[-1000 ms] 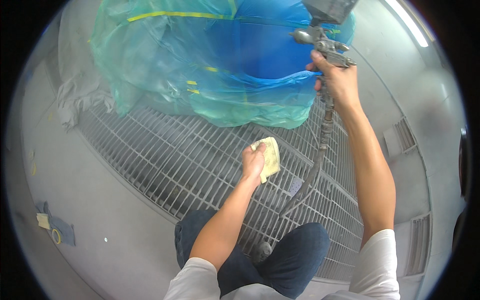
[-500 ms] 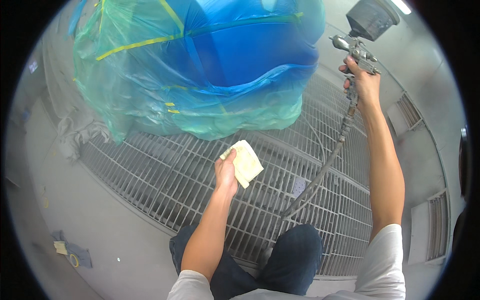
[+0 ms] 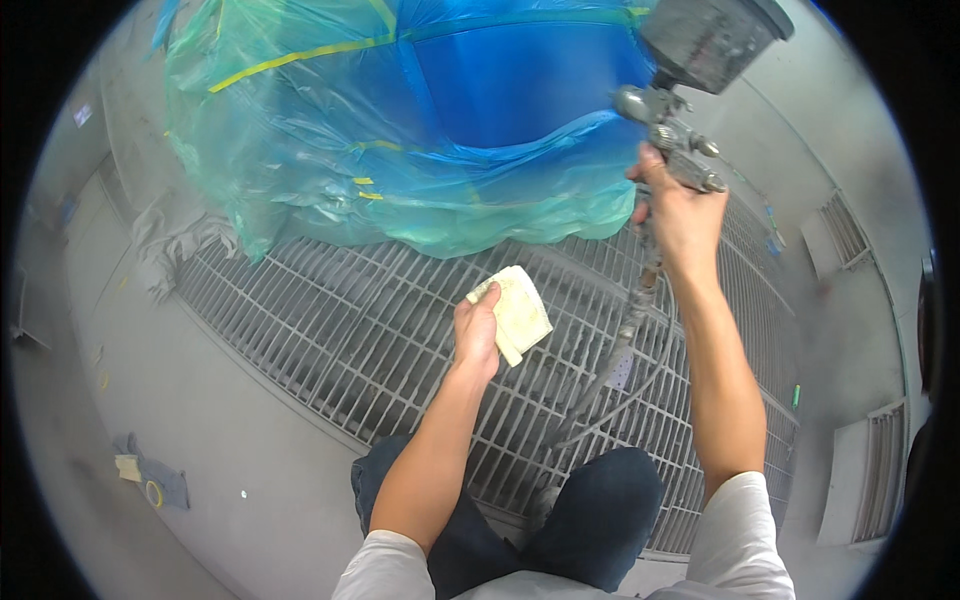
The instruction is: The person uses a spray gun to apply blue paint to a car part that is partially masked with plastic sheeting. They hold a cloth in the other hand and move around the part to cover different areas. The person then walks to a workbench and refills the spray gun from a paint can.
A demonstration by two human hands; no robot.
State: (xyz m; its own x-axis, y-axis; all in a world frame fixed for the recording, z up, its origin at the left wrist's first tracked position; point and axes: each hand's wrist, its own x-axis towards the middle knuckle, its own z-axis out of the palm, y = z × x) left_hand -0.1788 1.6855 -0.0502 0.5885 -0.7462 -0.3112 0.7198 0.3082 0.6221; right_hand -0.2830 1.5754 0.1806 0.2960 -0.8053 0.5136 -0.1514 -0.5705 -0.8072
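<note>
My right hand [image 3: 682, 215] is raised and grips a metal spray gun [image 3: 668, 130] with a grey cup [image 3: 712, 38] on top; its hose [image 3: 625, 340] hangs down toward the floor. The nozzle points at a glossy blue panel [image 3: 520, 85] that is wrapped around its edges in green-blue plastic sheeting [image 3: 330, 150] held with yellow tape. My left hand [image 3: 478, 330] is lower, in the middle of the view, and holds a folded pale yellow cloth [image 3: 517, 312] just below the sheeting's lower edge.
A metal floor grate [image 3: 330, 330] runs under the masked panel and under my legs. Grey concrete floor [image 3: 190, 430] lies to the left, with a tape roll and scraps [image 3: 150, 485] on it. Vent grilles [image 3: 870, 480] line the grey wall at right.
The view has swung so the masked panel sits higher and more central. My left hand with the cloth rose toward the sheeting. My right hand kept the spray gun raised.
</note>
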